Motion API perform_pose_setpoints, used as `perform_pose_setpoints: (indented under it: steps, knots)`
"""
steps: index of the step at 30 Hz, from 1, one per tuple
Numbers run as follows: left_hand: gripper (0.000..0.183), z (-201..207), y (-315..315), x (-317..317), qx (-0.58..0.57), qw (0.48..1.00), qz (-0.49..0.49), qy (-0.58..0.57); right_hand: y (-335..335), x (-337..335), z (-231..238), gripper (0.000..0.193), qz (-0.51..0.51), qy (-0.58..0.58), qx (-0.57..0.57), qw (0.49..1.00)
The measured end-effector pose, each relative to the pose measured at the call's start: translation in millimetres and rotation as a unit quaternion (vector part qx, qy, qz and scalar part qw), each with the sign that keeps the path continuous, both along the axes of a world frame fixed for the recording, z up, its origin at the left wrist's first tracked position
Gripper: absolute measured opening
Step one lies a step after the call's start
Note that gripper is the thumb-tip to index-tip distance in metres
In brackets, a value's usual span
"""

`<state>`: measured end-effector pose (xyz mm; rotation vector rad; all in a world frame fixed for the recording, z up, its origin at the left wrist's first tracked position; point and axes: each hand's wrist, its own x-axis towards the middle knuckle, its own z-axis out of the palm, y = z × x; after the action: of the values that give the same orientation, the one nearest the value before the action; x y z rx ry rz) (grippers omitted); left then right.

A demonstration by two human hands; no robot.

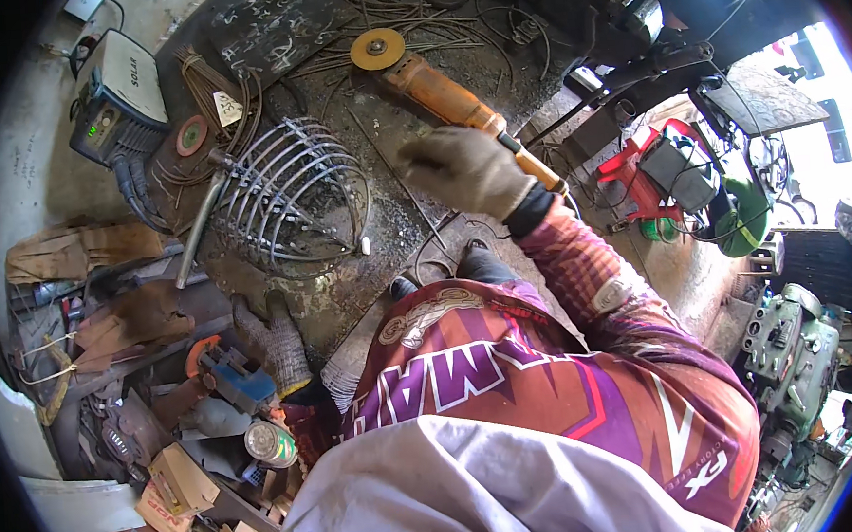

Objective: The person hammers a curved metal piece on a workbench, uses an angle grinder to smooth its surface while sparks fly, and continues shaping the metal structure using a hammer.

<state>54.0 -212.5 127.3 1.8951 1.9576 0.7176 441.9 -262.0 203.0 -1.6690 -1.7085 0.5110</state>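
Note:
My right hand [464,171], in a worn grey work glove, hovers over the dark steel workbench [394,219], back to the camera and fingers loosely bent, nothing seen in them. It lies just beside the rear handle of an orange angle grinder [440,94], which rests on the bench with its yellow disc [377,49] pointing away. My left hand [270,339], also gloved, rests flat on the bench's near edge. A cage of bent steel rods [290,191] lies between the hands, on its side.
A welding machine [118,99] with cables sits at far left, a spare grinding disc [191,136] near it. Wire offcuts litter the bench's far side. A blue clamp [233,375], a tin [271,443] and cardboard boxes [180,476] crowd the lower left. A red box [635,175] and green helmet [745,212] stand right.

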Motion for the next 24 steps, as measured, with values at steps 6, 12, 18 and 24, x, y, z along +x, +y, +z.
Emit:
perform_pose_setpoints:
  steps: [6, 12, 18, 24]
  knots:
    - [0.067, 11, 1, 11, -0.005, 0.999, 0.009, -0.042, -6, 92, 16, 0.038, -0.213, 0.049, 0.023, 0.975]
    - [0.062, 30, -1, 27, -0.068, 0.993, 0.068, 0.068, 17, 153, -9, 0.042, -0.213, -0.037, -0.060, 0.974]
    - [0.063, 15, 3, 21, -0.014, 0.983, 0.083, 0.164, 83, 180, -30, 0.040, -0.141, -0.152, -0.011, 0.978]
    - [0.056, -10, 9, -2, 0.046, 0.984, 0.069, 0.160, 129, 189, -58, 0.034, -0.093, -0.223, -0.048, 0.969]
